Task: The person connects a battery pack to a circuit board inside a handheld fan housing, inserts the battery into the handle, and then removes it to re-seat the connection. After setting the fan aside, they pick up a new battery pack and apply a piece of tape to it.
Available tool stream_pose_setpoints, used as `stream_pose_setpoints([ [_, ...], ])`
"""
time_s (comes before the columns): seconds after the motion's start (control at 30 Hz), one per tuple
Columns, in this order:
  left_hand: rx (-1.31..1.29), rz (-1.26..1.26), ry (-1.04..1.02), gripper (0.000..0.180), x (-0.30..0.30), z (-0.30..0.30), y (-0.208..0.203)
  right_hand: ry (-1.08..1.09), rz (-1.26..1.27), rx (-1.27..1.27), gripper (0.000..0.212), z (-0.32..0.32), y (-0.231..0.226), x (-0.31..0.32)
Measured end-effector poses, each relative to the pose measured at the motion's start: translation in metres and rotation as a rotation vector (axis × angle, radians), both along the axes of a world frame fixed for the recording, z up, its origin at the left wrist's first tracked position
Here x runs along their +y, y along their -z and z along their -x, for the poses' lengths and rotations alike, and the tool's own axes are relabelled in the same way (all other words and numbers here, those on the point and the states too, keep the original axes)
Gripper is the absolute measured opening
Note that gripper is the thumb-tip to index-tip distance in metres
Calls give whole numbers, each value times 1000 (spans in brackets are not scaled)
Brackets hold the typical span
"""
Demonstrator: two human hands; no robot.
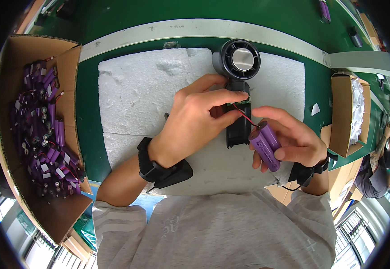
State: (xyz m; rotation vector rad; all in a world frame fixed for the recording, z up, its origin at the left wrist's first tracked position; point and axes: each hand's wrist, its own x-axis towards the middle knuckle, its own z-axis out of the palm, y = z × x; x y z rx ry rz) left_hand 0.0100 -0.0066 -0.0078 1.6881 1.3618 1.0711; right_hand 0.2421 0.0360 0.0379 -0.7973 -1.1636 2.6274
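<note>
We see a green surface (88,112) filling the middle and far part of the scene, crossed at the far side by a pale strip (204,28). On it, in front of the person, lies a white foam pad (136,94). At the left stands a large open cardboard box (58,219), heaped with purple cell packs (38,130). At the right we find a smaller cardboard box (340,96) holding white wrapped pieces (357,110); beyond its near side another person (372,184) is partly visible.

Over the pad we see the left hand (192,114), its fingers grasping a dark handheld fan (236,85) by its opened handle, thumb and forefinger near the circuit board inside. The fan's round head points to the far side. The right hand (300,141) is just to the right, its fingers closed around a purple two-cell battery pack (265,145), held tilted beside the handle, apart from it. Both wrists wear black straps (145,161). On the surface, right of the pad, we notice a white scrap (315,109). The small green circuit board (243,102) shows beneath the left fingertips, and a thin red wire (244,115) runs between handle and pack.
</note>
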Motion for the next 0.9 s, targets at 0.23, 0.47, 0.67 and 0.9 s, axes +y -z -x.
stream_pose_setpoints([
  [0.23, 76, -104, -35, 33, 0, -2, 2, 17, 29, 32, 106, -4, 4, 0],
  [0.47, 129, -158, -38, 31, 0, -2, 2, 135, -201, -117, 97, -7, 6, 12],
  [0.67, 132, -149, -11, 30, -1, 0, -1, 39, -459, -144, 88, -4, 11, 5],
  [0.9, 109, -108, 89, 33, 2, 6, -6, 25, -1182, -248, 70, 17, 22, -15],
])
